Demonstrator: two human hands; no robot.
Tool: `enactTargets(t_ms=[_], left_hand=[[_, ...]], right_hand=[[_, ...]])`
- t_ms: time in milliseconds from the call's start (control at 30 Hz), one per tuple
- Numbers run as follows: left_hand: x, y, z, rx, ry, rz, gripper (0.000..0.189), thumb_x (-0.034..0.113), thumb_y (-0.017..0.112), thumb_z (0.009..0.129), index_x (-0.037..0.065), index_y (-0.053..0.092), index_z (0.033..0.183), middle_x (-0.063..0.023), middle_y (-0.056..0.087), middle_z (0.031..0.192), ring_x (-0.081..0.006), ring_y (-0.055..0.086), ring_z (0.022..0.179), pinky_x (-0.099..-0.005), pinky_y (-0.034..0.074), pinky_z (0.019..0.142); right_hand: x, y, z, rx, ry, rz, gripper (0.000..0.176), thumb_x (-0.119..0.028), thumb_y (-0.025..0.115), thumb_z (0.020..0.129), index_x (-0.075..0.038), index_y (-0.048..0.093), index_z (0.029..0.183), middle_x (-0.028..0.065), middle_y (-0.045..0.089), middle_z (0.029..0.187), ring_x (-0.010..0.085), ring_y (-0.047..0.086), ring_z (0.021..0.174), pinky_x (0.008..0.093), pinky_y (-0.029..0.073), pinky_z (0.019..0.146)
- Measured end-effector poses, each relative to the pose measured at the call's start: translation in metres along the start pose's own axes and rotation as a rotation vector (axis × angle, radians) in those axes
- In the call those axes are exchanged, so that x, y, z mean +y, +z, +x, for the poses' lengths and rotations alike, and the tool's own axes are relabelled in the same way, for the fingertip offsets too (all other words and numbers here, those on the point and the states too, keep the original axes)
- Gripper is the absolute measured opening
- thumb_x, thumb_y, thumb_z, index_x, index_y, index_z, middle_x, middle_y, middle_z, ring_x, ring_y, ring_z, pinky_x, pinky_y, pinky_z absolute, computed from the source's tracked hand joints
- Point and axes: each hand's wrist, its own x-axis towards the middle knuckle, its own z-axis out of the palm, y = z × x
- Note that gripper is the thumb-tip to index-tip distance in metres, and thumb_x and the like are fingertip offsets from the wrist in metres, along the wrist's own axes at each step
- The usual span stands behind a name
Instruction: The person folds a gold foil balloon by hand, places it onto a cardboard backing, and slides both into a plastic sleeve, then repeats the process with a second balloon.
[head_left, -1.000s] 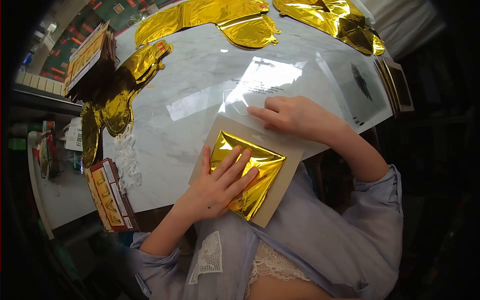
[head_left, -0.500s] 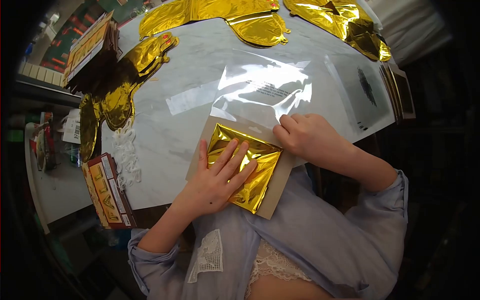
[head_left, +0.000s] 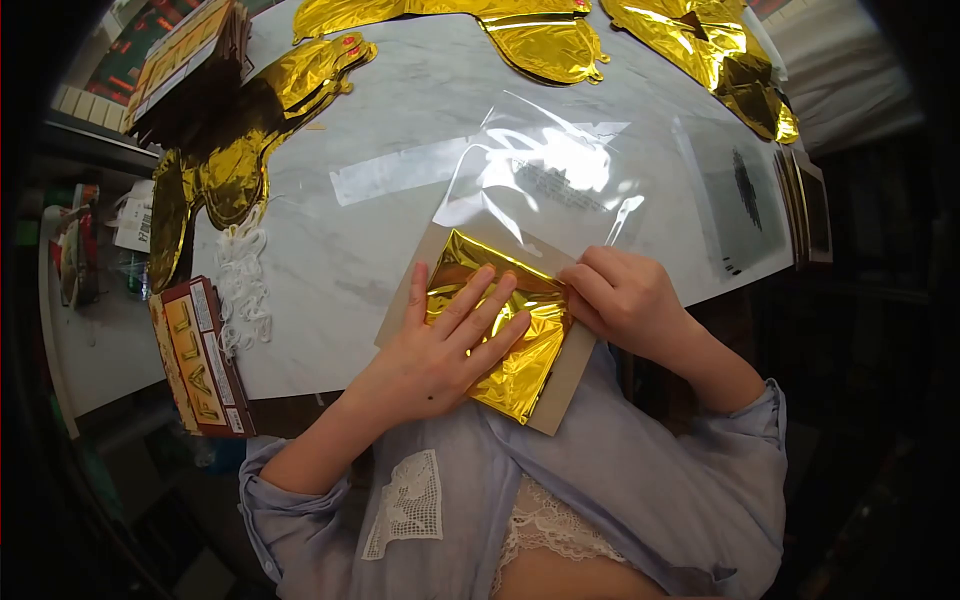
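The left hand's fingers (head_left: 478,302) lie flat and spread, 4 of them pressed on the folded gold foil (head_left: 520,365) with the thumb off on the card; the left hand (head_left: 430,365) grips nothing, it only pins. The right hand's fingers (head_left: 588,283) are curled narrow at the card's right edge, and they seem to pinch the near lip of the clear bag (head_left: 540,175); the thumb is hidden, so the pinch itself is a judgement.

1 second ago the right hand (head_left: 630,300) lay further up on the bag with the forefinger stretched out; half a second ago it had come to the card's upper right corner with the bag lifted; now it sits lower along that edge, and the bag's lip overlaps the far edge of the brown card (head_left: 562,392). The left hand has stayed put throughout. So the foil and card sit at the bag's mouth, not inside it, at the near edge of the marble table (head_left: 340,270), half over the person's lap.

Further out lie a coil of white string (head_left: 240,285), a stack of boxed letter packs (head_left: 195,355), loose gold balloons (head_left: 548,45) and a 2nd clear bag with dark print (head_left: 745,190).
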Motion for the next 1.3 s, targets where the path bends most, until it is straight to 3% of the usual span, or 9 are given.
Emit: enactTargets(t_ms=[267, 333, 367, 467, 933, 1000, 1100, 1133, 1300], left_hand=[[-0.001, -0.003, 0.001, -0.023, 0.038, -0.031, 0.066, 0.027, 0.065, 0.093, 0.015, 0.050, 0.157, -0.0196, 0.035, 0.170, -0.0358, 0.033, 0.159, -0.0798, 0.010, 0.121], [-0.001, -0.003, 0.003, -0.028, 0.058, -0.050, 0.069, 0.028, 0.066, 0.092, 0.015, 0.049, 0.158, -0.0194, 0.033, 0.171, -0.0354, 0.031, 0.160, -0.0795, 0.010, 0.121], [-0.001, -0.003, 0.005, -0.030, 0.061, -0.049, 0.069, 0.028, 0.066, 0.092, 0.015, 0.049, 0.158, -0.0194, 0.033, 0.171, -0.0354, 0.031, 0.160, -0.0795, 0.010, 0.121], [-0.001, -0.003, 0.009, -0.056, 0.070, -0.033, 0.071, 0.029, 0.067, 0.092, 0.016, 0.048, 0.159, -0.0191, 0.028, 0.173, -0.0356, 0.026, 0.162, -0.0792, 0.010, 0.122], [-0.004, -0.015, 0.047, -0.061, 0.118, 0.171, 0.085, 0.041, 0.071, 0.088, 0.019, 0.040, 0.164, -0.0162, 0.023, 0.176, -0.0352, 0.021, 0.163, -0.0779, 0.006, 0.124], [-0.002, -0.026, 0.039, -0.010, 0.062, -0.109, 0.086, 0.045, 0.074, 0.087, 0.020, 0.042, 0.162, -0.0156, 0.022, 0.176, -0.0332, 0.019, 0.164, -0.0790, 0.003, 0.123], [0.002, -0.021, 0.012, 0.227, 0.268, 0.049, 0.060, 0.025, 0.072, 0.092, 0.022, 0.058, 0.150, -0.0067, 0.053, 0.154, -0.0233, 0.051, 0.143, -0.0572, 0.037, 0.124], [0.004, -0.018, 0.007, 0.297, 0.280, 0.069, 0.042, 0.017, 0.071, 0.090, 0.016, 0.070, 0.132, -0.0036, 0.065, 0.135, -0.0181, 0.065, 0.118, -0.0389, 0.053, 0.106], [0.009, -0.002, -0.003, 0.304, 0.217, 0.013, 0.033, 0.011, 0.072, 0.083, 0.005, 0.077, 0.115, -0.0055, 0.072, 0.114, -0.0170, 0.069, 0.095, -0.0318, 0.058, 0.085]], right_hand=[[0.014, -0.013, 0.007, -0.167, 0.015, 0.230, 0.020, -0.011, 0.076, 0.078, -0.007, 0.064, 0.094, 0.0061, 0.062, 0.093, 0.0273, 0.065, 0.088, 0.0408, 0.054, 0.073], [0.022, -0.009, 0.023, -0.104, -0.024, 0.327, 0.036, -0.020, 0.069, 0.091, -0.008, 0.067, 0.124, 0.0122, 0.065, 0.130, 0.0337, 0.060, 0.128, 0.0466, 0.049, 0.105], [0.026, -0.002, 0.027, -0.101, -0.022, 0.326, 0.036, -0.020, 0.069, 0.091, -0.008, 0.067, 0.124, 0.0122, 0.065, 0.130, 0.0337, 0.060, 0.128, 0.0466, 0.049, 0.105], [0.032, 0.012, 0.031, -0.311, -0.043, 0.090, 0.060, -0.031, 0.045, 0.110, -0.014, 0.036, 0.166, 0.0087, 0.029, 0.175, 0.0315, 0.020, 0.164, 0.0520, 0.015, 0.132], [0.030, 0.021, 0.024, -0.420, -0.088, 0.008, 0.069, -0.042, 0.039, 0.104, -0.017, 0.034, 0.168, 0.0060, 0.027, 0.176, 0.0285, 0.022, 0.163, 0.0527, 0.010, 0.133], [0.031, 0.021, 0.023, -0.387, -0.083, 0.077, 0.066, -0.038, 0.041, 0.105, -0.016, 0.035, 0.168, 0.0059, 0.027, 0.176, 0.0285, 0.022, 0.163, 0.0534, 0.010, 0.133], [0.028, 0.018, 0.023, -0.365, -0.093, 0.048, 0.064, -0.034, 0.044, 0.106, -0.016, 0.036, 0.167, 0.0063, 0.028, 0.176, 0.0286, 0.023, 0.163, 0.0537, 0.011, 0.132], [0.027, 0.017, 0.024, -0.364, -0.095, 0.049, 0.062, -0.031, 0.045, 0.107, -0.015, 0.036, 0.167, 0.0067, 0.028, 0.176, 0.0286, 0.023, 0.163, 0.0535, 0.012, 0.132], [0.027, 0.018, 0.025, -0.358, -0.092, 0.048, 0.061, -0.032, 0.043, 0.108, -0.016, 0.035, 0.167, 0.0066, 0.028, 0.176, 0.0283, 0.022, 0.163, 0.0531, 0.011, 0.132]])
